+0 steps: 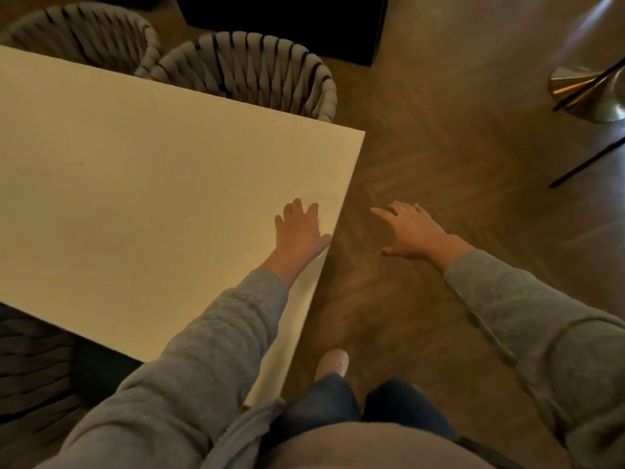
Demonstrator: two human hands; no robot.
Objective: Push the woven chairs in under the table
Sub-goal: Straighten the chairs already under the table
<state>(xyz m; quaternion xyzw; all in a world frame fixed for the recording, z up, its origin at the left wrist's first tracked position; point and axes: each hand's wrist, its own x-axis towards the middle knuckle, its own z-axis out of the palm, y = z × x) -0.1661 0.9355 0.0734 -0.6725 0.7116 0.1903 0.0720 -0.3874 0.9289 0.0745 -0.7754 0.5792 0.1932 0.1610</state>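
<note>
I'm looking down in a dim room at a brown herringbone floor, with a white table filling the left of my view. Along its far edge I see two woven chairs side by side: the right chair has its curved back just beyond the tabletop near the corner, its seat hidden by the top, and the left chair sits the same way beside it, the two backs almost touching. At the lower left a third chair shows woven bands and a dark seat that runs in under the near edge.

The left hand lies flat at the table's short edge, fingers spread and straight, thumb at the rim, gripping nothing. The right hand hangs over the floor, apart from the table, fingers splayed and empty. Both sleeves are grey.

Below, I can see jeans and a pale perforated shoe on the floor. A brass lamp base with thin black rods stands at the upper right.
</note>
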